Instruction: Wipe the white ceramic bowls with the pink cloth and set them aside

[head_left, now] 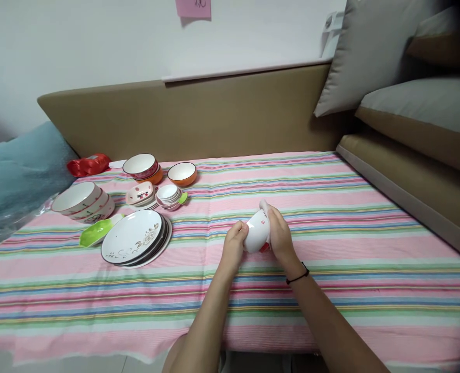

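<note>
A small white bowl (257,231) with little red marks is held tilted between both my hands, above the striped cloth. My left hand (235,239) is closed on the bowl's left edge, thumb on its outer side. My right hand (279,232) wraps round the right side of the same bowl. A pale, soft-looking piece (264,207) sticks up by the right fingers; it looks like cloth, but I cannot tell for sure. A bit of red shows under the bowl, partly hidden by my right hand.
Left of my hands stand stacked plates (132,235), large bowls (83,202), a green leaf-shaped dish (95,232), small dishes (168,194), a red-patterned bowl (140,166) and an orange bowl (182,174). A red package (89,165) lies behind. Cushions (420,109) rise at right.
</note>
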Demonstrator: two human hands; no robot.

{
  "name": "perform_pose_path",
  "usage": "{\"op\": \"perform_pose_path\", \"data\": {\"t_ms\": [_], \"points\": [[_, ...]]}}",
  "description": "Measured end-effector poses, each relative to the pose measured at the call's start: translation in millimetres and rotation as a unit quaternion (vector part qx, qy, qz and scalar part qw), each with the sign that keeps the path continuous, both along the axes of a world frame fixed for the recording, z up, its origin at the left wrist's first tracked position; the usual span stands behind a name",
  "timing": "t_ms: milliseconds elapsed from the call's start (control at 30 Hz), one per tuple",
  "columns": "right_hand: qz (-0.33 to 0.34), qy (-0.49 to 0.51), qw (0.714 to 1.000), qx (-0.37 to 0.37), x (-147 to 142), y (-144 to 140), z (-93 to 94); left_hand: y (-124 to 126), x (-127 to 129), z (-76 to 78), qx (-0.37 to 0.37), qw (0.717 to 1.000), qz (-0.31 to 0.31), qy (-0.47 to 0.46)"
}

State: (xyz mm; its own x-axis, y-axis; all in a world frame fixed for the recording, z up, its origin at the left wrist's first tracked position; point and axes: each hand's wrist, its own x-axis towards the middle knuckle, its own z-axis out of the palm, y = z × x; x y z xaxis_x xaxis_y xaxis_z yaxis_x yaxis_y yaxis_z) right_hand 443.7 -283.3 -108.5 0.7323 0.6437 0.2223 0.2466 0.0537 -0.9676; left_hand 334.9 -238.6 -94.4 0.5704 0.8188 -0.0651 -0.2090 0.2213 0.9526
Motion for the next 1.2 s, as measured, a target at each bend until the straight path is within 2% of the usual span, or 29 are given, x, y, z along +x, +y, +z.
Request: {"op": "perform_pose_path", "data": {"t_ms": [33, 100, 167, 233, 300, 400, 467, 500, 600, 700, 800, 867, 933, 1067, 1200], "points": [[0.006, 0.001, 1.0, 0.001, 0.7, -1.0, -0.7, 0.2, 0.0, 1.1, 0.0, 1.0, 0.005, -0.001], [0.032, -0.095, 0.995, 0.013, 0.0, -4.8, 0.7, 1.2, 0.4, 3.0, 0.002, 1.0, 0.019, -0.003], [0.069, -0.225, 0.972, 0.021, -1.5, -9.3, 4.5, 2.3, 1.0, 4.2, 0.003, 1.0, 0.022, -0.008], [0.106, -0.296, 0.949, 0.018, -1.2, -12.1, 7.3, 3.2, 1.6, 4.6, -0.006, 1.0, 0.019, -0.016], [0.119, -0.277, 0.953, 0.015, 1.5, -12.2, 6.0, 3.9, 1.8, 4.6, -0.025, 0.999, 0.025, -0.024], [0.076, -0.133, 0.988, -0.001, 5.7, -9.4, -3.9, 6.7, 0.5, 3.8, -0.054, 0.996, 0.067, -0.033], [0.06, -0.059, 0.996, -0.02, 4.5, -8.2, -11.2, 10.3, -1.1, 2.4, -0.071, 0.991, 0.103, -0.044], [0.063, -0.057, 0.996, -0.027, 2.2, -8.4, -13.7, 12.4, -1.8, 1.6, -0.079, 0.988, 0.12, -0.051], [0.08, -0.165, 0.983, -0.025, -10.2, -12.0, -14.5, 18.1, -3.5, -1.4, -0.103, 0.979, 0.162, -0.074], [0.093, -0.316, 0.944, 0.005, -22.7, -16.6, -9.1, 22.7, -4.4, -5.3, -0.14, 0.966, 0.198, -0.088], [0.108, -0.382, 0.917, 0.029, -26.5, -17.4, -5.5, 27.5, -5.3, -10.5, -0.176, 0.955, 0.222, -0.085], [0.104, -0.366, 0.924, 0.039, -23.5, -15.5, -5.3, 30.0, -5.8, -13.6, -0.177, 0.956, 0.221, -0.077], [0.083, -0.317, 0.944, 0.042, -17.8, -13.0, -5.8, 30.9, -5.7, -14.9, -0.165, 0.961, 0.211, -0.064], [0.022, -0.184, 0.983, -0.002, -7.6, -11.1, -6.2, 28.9, -4.7, -11.0, -0.148, 0.969, 0.191, -0.051], [0.034, -0.155, 0.987, -0.039, -5.1, -13.8, -5.7, 28.2, -5.3, -7.3, -0.139, 0.972, 0.183, -0.042]]}}
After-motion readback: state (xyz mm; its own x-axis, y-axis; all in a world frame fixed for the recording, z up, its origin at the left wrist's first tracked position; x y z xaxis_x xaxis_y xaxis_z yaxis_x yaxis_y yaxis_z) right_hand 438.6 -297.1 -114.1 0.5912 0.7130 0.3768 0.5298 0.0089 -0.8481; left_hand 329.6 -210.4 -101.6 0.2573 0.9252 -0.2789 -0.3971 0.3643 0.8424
